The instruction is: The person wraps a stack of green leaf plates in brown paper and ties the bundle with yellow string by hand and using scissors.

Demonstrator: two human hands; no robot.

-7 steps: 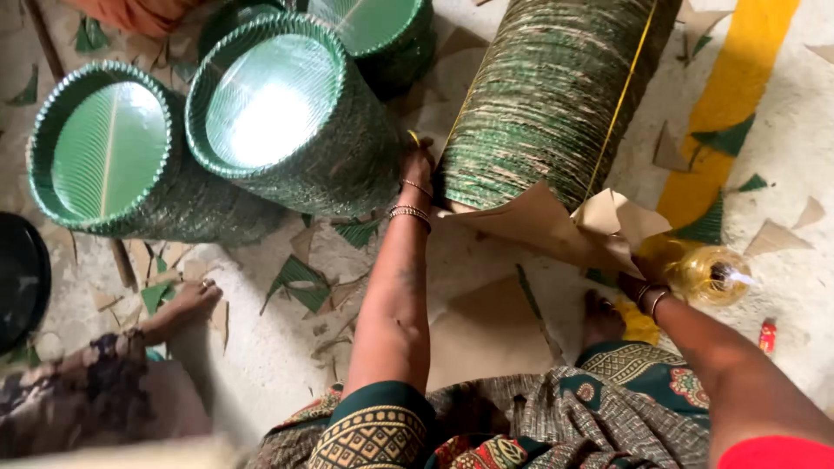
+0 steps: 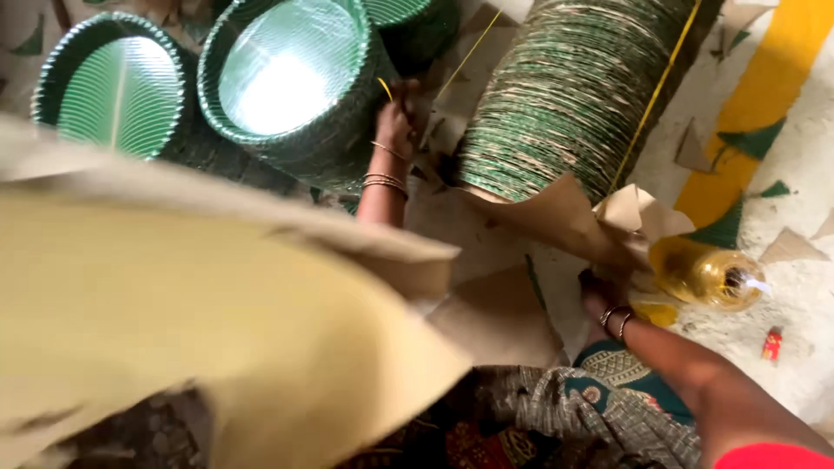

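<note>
- Left hand (image 2: 395, 122): raised between the leaning plate stacks, fingers closed, pinching yellow string (image 2: 653, 95) at its near end.
- Yellow string: running taut along the length of the lying plate stack (image 2: 565, 95), up and away from both hands.
- Right hand (image 2: 612, 300): low at the stack's near end, gripping brown paper (image 2: 556, 217) beside a yellow string spool (image 2: 704, 274); nearer hand to the stack.
- Beige cloth (image 2: 200, 321): blurred, close foreground, covering lower left.
</note>
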